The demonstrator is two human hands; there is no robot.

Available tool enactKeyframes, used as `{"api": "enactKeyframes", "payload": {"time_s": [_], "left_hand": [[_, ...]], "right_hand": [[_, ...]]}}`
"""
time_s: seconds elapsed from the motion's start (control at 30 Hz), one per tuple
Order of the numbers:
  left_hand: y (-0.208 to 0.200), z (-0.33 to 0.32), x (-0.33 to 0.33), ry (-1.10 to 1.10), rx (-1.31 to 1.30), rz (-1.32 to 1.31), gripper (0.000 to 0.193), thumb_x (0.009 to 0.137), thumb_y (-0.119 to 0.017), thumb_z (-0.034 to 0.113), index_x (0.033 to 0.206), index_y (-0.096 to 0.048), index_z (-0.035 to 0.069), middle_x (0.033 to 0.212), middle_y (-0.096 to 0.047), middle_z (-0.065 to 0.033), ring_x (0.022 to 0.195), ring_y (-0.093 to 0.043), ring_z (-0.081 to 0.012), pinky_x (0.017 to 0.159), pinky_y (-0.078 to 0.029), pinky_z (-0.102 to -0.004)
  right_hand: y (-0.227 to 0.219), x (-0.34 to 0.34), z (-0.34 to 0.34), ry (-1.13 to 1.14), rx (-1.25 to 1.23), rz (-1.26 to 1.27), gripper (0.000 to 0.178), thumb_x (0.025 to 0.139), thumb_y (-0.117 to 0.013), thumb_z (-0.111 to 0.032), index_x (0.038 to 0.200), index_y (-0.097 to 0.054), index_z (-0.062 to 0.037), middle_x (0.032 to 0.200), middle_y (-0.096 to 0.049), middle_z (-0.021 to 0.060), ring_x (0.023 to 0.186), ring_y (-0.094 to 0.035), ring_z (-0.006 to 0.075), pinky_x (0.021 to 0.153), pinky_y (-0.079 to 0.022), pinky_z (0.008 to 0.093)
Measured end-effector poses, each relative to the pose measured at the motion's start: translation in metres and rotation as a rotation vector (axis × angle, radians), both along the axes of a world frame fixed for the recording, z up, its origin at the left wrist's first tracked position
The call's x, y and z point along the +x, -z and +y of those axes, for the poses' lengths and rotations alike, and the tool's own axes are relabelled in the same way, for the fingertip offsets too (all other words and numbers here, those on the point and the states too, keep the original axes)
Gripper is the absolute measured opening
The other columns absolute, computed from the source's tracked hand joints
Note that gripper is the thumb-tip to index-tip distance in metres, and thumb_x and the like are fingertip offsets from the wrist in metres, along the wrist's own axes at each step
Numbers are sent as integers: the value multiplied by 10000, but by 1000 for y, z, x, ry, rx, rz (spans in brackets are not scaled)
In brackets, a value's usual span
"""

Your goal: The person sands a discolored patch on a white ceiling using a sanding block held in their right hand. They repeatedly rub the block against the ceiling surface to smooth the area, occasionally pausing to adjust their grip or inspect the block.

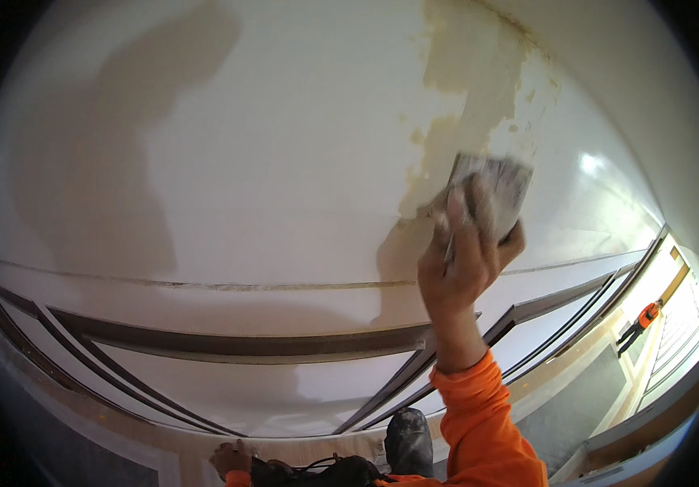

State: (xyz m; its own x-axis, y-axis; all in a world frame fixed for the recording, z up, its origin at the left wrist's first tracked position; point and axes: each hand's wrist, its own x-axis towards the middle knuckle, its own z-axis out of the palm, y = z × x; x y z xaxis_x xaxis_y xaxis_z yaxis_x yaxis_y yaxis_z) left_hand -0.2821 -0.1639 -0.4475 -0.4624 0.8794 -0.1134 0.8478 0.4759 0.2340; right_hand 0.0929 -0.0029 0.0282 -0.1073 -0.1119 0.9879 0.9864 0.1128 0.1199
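My right hand [467, 252] is raised against the white wall, its fingers and thumb closed on a flat grey rectangular piece [512, 183] with a streaky, worn face. Motion blurs it, and whether it is a sanding pad or a wide scraper cannot be told. It lies on or very near the wall, at the lower end of a rough tan patch [479, 89] where the white surface is broken. My left hand [230, 458] hangs low at the bottom edge, away from the wall patch. Its fingers are small and partly hidden, so what they do is unclear.
Dark rails [244, 345] run along the wall below a horizontal seam [284, 286]. My dusty dark shoe [409, 442] shows beneath me, near a pale floor border [333, 446]. Far right, another person [650, 314] in an orange top stands in a bright passage. Shadows fall across the wall.
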Motion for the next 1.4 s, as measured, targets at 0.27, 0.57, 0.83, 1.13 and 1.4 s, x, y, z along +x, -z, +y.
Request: {"api": "enactKeyframes", "payload": {"time_s": [0.27, 0.57, 0.83, 1.13, 1.4], "left_hand": [[8, -3, -2, -39, -5, -20, 488, 930, -456, 457, 899, -713, 44, 994, -663, -144, 1001, -598, -346, 911, -415, -517], [-10, -3, 8, -48, 22, -49, 501, 914, -472, 454, 969, -705, 14, 1098, -658, -159, 1052, -583, -361, 951, -391, -489], [-10, -8, 5, -54, 15, -7, 496, 901, -489, 459, 920, -718, 19, 1045, -676, -144, 977, -603, -356, 928, -397, -485], [-18, 3, 18, -52, -41, 5, 507, 917, -462, 455, 942, -715, 16, 1058, -667, -162, 990, -605, -356, 926, -398, -488], [-18, 4, 13, -40, -20, -8, 507, 918, -467, 456, 930, -714, 14, 1077, -663, -144, 1015, -593, -344, 933, -393, -486]], "right_hand": [[7, -8, -5, 13, -20, 10, 249, 848, -670, -129, 1090, -715, -99, 1229, -658, 92, 1138, -570, 293, 984, -344, 393], [-1, -7, 0, -5, 20, 19, 323, 780, -669, -56, 1098, -706, -93, 1262, -637, 100, 1181, -557, 298, 972, -323, 464], [-56, -15, -1, 0, 65, 63, 243, 873, -654, -123, 1108, -713, -124, 1222, -663, 87, 1182, -548, 302, 989, -351, 381], [-93, -12, 0, 4, 108, 72, 213, 839, -646, -119, 1035, -729, -130, 1232, -653, 98, 1178, -567, 293, 977, -324, 430], [-43, -9, 3, -54, 76, 11, 219, 824, -670, -99, 1035, -721, -122, 1222, -657, 90, 1157, -578, 317, 981, -320, 436]]}}
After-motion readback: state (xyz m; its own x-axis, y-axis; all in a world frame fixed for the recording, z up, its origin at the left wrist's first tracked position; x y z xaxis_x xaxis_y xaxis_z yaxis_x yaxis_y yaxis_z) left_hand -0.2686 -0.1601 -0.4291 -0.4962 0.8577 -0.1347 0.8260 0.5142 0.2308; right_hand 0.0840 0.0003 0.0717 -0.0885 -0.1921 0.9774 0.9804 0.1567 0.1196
